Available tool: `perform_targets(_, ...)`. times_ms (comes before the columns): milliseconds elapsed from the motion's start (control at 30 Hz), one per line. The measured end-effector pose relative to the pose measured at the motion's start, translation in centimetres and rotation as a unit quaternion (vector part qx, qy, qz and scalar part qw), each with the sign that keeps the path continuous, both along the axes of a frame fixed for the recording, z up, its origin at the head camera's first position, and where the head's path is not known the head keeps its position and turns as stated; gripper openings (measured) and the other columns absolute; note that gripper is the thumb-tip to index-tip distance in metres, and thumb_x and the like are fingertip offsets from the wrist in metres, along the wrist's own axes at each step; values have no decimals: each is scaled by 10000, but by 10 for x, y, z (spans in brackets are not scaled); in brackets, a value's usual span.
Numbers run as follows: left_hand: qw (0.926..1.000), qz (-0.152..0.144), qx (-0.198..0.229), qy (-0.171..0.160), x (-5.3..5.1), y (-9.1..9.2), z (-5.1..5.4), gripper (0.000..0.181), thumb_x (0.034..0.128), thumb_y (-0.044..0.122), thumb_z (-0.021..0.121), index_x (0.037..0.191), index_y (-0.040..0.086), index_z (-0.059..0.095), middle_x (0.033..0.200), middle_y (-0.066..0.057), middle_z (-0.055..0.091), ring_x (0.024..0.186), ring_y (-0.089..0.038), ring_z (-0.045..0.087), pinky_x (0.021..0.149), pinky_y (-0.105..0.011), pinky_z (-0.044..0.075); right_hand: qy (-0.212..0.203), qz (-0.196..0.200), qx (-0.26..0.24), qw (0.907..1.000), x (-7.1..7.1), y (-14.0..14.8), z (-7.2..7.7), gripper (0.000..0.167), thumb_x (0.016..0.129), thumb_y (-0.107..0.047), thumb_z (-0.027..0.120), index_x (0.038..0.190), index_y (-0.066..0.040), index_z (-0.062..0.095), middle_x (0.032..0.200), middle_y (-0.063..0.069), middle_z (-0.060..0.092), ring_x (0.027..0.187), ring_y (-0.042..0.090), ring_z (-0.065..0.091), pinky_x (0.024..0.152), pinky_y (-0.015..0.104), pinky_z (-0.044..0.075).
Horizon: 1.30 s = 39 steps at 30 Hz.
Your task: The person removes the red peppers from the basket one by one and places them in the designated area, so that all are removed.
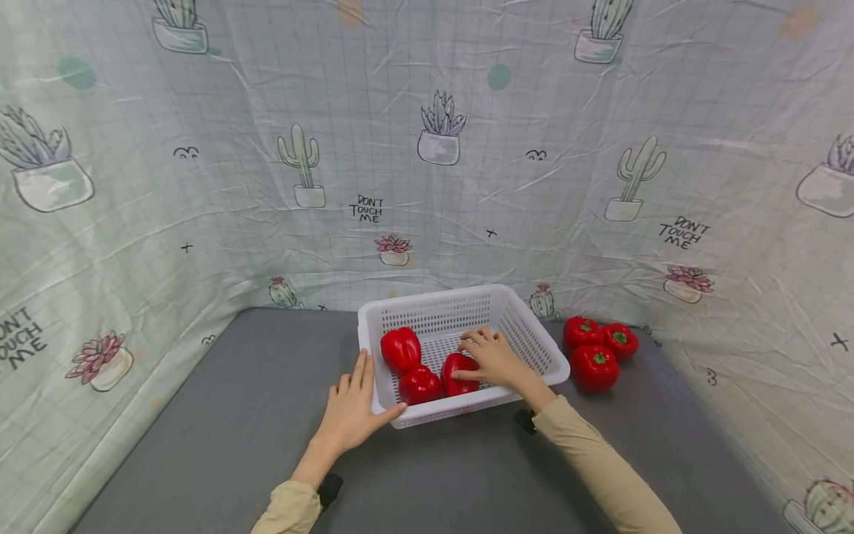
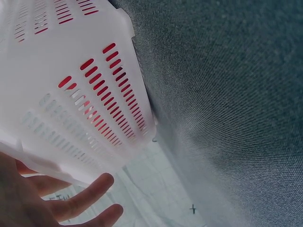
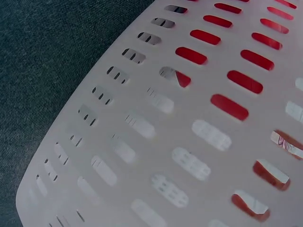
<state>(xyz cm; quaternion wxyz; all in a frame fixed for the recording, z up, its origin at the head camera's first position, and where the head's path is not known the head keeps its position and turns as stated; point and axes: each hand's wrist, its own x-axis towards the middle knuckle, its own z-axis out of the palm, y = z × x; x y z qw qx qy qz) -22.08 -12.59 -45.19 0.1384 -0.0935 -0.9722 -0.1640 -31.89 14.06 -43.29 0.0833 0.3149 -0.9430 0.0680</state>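
A white perforated plastic basket point(image 1: 463, 404) stands on the table, with three red bell peppers inside. My left hand point(image 1: 350, 408) rests against its near left corner, fingers extended along the left side and thumb at the front rim. The left wrist view shows those fingers point(image 2: 90, 194) outside the slotted basket wall point(image 2: 57, 94). Inside the basket is my right hand point(image 1: 497, 361), its thumb across the rightmost bell pepper point(image 1: 459, 373) and its fingers spread beyond it. Left of that lie another bell pepper point(image 1: 420, 385) and a third bell pepper point(image 1: 400, 350). The basket wall point(image 3: 118, 184) hides the right hand's fingertips in the right wrist view.
Three more red bell peppers point(image 1: 595, 368) sit grouped on the grey table point(image 1: 267, 415), right of the basket. A pale curtain point(image 1: 373, 163) printed with cacti surrounds the table at the back and sides.
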Motion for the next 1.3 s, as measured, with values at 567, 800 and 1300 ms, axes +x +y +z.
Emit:
perform_targets(567,10000,-7,37,-29,2,0,0,990,720,639,534,1409,11,202,1485,-137,192,1089,-345,431,853,-539,382,-142,-71,223,9996,2,-5,1,579,705,-560,639,1099,-146,541,1173,60,526,1087,229,392,864,454,329)
perform_targets(800,10000,-5,76,15,1,1,0,977,722,609,566,1405,7,212,1480,-143,200,1084,-343,431,850,-544,381,-119,-210,138,9996,1,-6,1,584,687,-538,672,1070,-141,480,1092,74,534,1037,227,403,852,435,326)
perform_targets(1300,10000,-22,24,-41,1,1,2,993,721,653,524,1409,12,204,1485,-141,190,1098,-341,425,861,-545,375,-65,-352,256,9990,-1,-5,0,585,680,-509,693,1063,-150,435,1003,60,559,988,216,478,846,420,336)
